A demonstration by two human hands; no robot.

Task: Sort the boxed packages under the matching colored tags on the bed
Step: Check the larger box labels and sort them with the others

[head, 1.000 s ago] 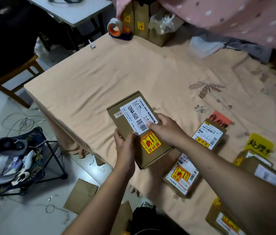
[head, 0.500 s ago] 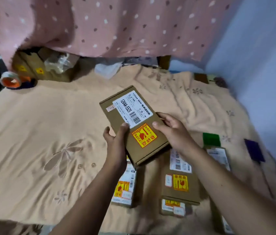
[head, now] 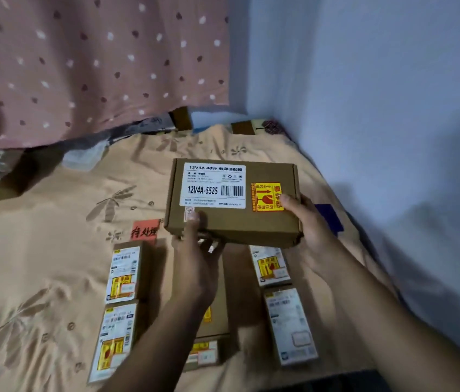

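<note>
I hold a brown cardboard box [head: 233,219] with a white label and a yellow-red sticker above the bed. My left hand [head: 197,267] grips its near left corner and my right hand [head: 312,230] grips its right end. A red tag [head: 145,229] lies on the sheet left of the box, with two boxes [head: 122,274] in a column below it. A dark blue tag [head: 329,217] shows just past my right hand. More boxes [head: 271,265] lie in columns under my arms; the tags above them are hidden by the held box.
The peach bedsheet [head: 39,250] spreads to the left. A pink dotted curtain [head: 96,66] hangs over the far side, with cardboard boxes [head: 180,118] under its hem. A pale blue wall [head: 392,137] bounds the bed on the right.
The view has swung right from the bed's left edge to the wall. The held box has turned so its long side lies left to right, and it has shifted toward the tags.
</note>
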